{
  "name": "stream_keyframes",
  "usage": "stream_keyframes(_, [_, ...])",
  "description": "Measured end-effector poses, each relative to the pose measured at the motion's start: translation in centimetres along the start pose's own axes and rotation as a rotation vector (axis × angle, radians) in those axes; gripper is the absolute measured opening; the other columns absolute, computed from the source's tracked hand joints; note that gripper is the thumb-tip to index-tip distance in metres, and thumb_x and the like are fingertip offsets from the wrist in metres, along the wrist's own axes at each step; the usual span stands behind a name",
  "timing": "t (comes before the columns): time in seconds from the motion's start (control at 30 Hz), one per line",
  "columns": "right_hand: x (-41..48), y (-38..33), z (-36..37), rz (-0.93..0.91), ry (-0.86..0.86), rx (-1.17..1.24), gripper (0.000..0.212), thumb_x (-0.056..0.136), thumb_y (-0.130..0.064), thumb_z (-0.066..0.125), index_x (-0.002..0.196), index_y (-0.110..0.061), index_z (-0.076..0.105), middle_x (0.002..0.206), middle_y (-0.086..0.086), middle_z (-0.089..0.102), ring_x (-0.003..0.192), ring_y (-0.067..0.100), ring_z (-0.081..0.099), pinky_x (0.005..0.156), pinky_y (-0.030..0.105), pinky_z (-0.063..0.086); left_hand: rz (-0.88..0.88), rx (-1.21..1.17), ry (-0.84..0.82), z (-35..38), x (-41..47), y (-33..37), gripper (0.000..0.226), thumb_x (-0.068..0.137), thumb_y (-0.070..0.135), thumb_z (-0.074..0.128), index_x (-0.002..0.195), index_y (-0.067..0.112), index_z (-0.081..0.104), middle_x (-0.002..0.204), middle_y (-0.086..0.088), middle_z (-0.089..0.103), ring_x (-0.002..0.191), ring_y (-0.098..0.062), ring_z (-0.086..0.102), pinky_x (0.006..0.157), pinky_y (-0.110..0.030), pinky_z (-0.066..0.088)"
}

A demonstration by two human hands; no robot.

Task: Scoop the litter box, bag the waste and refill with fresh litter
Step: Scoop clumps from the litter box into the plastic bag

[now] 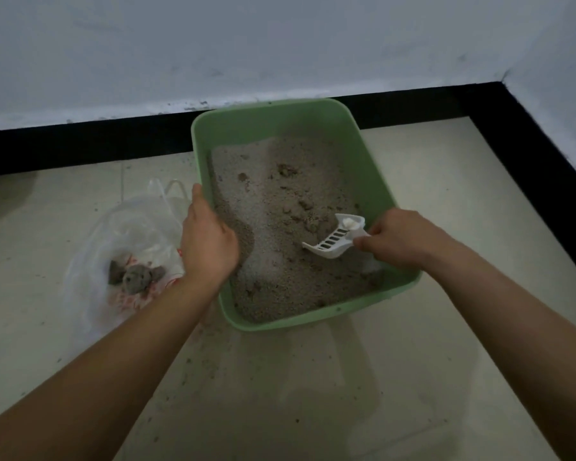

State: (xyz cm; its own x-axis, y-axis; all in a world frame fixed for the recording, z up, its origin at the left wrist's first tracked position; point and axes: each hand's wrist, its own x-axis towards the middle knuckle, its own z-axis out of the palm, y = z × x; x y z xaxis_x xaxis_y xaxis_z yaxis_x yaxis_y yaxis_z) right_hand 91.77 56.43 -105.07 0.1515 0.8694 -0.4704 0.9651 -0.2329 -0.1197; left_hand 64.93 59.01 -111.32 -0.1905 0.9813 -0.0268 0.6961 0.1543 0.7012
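Observation:
A green litter box [376,168] stands on the floor against the wall, holding grey litter [280,207] with several brown clumps. My left hand [208,237] grips the box's left rim. A white slotted scoop [336,237] lies tilted over the litter near the box's right side, and my right hand [403,237] holds its handle. To the left of the box lies an open clear plastic bag [137,234] with grey waste clumps [137,277] inside.
A black skirting strip [80,148] runs along the white wall and turns down the right side. Loose litter grains [207,354] are scattered on the pale tiled floor in front of the box.

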Motion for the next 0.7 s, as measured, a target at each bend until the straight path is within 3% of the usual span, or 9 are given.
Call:
stream_keyframes(0.1, [0.5,-0.5,0.8,-0.016,-0.011,0.042,0.064,0.095,-0.064,0.040,0.065,-0.010,0.057,0.065,0.009,0.056,0.059,0.021,0.052,0.052,0.030,0.034,-0.001,0.002,0.012,0.3,0.0,-0.3,0.064,0.090,0.004,0.039,0.151,0.013,0.021,0.128,-0.016,0.055,0.107,-0.036,0.057,0.088,-0.053,0.050])
stream_keyframes(0.2, [1.6,-1.0,2.5,-0.055,-0.022,0.044,0.064,0.096,-0.068,0.029,0.068,-0.015,0.052,0.069,0.008,0.055,0.063,0.024,0.053,0.055,0.031,0.037,0.005,0.014,0.022,0.6,0.2,-0.7,0.064,0.091,0.005,0.039,0.151,0.015,0.020,0.128,-0.015,0.055,0.108,-0.037,0.057,0.089,-0.054,0.050])
stream_keyframes(0.37, [3.6,-2.3,6.4,-0.082,0.007,0.196,0.052,0.097,-0.065,0.035,0.075,-0.020,0.050,0.074,0.004,0.055,0.072,0.026,0.054,0.059,0.034,0.036,-0.001,0.025,0.025,0.5,0.3,-0.7,0.065,0.093,0.004,0.040,0.154,0.011,0.017,0.139,-0.018,0.050,0.119,-0.038,0.052,0.097,-0.049,0.046])
stream_keyframes(0.7, [3.8,-1.7,7.0,-0.165,0.269,0.436,0.055,0.094,-0.064,0.044,0.065,-0.016,0.042,0.058,-0.002,0.046,0.054,0.017,0.045,0.055,0.036,0.040,-0.029,-0.006,0.030,0.3,0.2,-0.4,0.063,0.096,0.006,0.039,0.154,0.012,0.017,0.145,-0.013,0.046,0.126,-0.033,0.049,0.101,-0.043,0.041])
